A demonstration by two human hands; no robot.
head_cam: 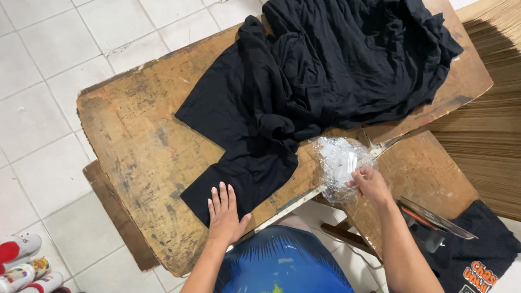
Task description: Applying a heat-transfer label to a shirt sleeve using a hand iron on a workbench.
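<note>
left hand [224, 211] spread flat on black garment [304, 87], right hand [370, 184] pinching clear plastic bag [339, 163].

A crumpled clear plastic bag [341, 165] lies on the wooden board's near edge.

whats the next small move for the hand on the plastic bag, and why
Probably lift the crumpled clear plastic bag off the worn wooden board with the right hand, whose fingers already pinch its edge. The left hand lies flat on the black cloth garment, pinning its near corner, so the garment looks held and the bag is free to come away.
</note>
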